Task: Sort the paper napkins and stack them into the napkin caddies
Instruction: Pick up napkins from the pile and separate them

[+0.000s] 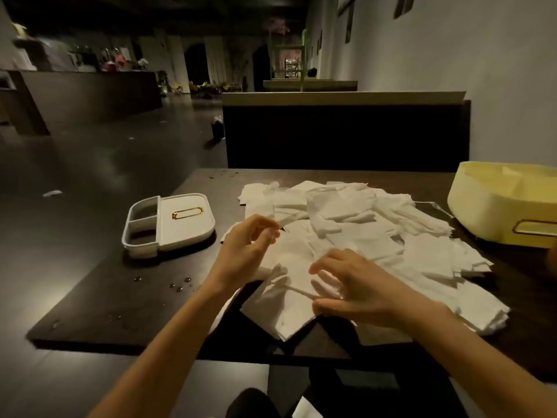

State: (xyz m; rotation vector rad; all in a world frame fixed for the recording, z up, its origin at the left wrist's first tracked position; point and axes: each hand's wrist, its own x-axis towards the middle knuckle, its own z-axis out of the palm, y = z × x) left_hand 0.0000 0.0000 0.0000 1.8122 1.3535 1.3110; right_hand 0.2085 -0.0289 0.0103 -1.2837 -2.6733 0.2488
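Stage: early, by my reading. The napkins (346,218) lie in a loose, overlapping heap across the middle of the table (120,297), with no squared stack visible yet.
Done: little that shows. The white caddy (187,218), at 9 o'clock from the heap, has two open side wells that look empty, and its lid is on. The yellow caddy (482,212), at 3 o'clock, holds something pale; whether it is napkins I cannot tell.
Left: nearly all of the heap still has to be sorted, squared and loaded.
Left hand (247,251): at 8 o'clock of the heap, fingers curled, tips meeting at a napkin's edge. Blur hides whether they actually pinch it.
Right hand (361,291): at 6 o'clock of the heap, thumb and fingers grasping the raised fold of the nearest napkin (286,312).
Edges: the nearest napkin's corner points to 6 o'clock and sits close to the table's near edge, so a careless tug could slide it off. The heap's 4 o'clock side also runs near that edge.
Room: bare tabletop lies from 7 to 9 o'clock, between the heap and the white caddy, good for squaring a stack. Droplets (180,286) sit at 8 o'clock and would wet paper.
Far side: a bench back (346,134) stands at 12 o'clock, beyond the table.
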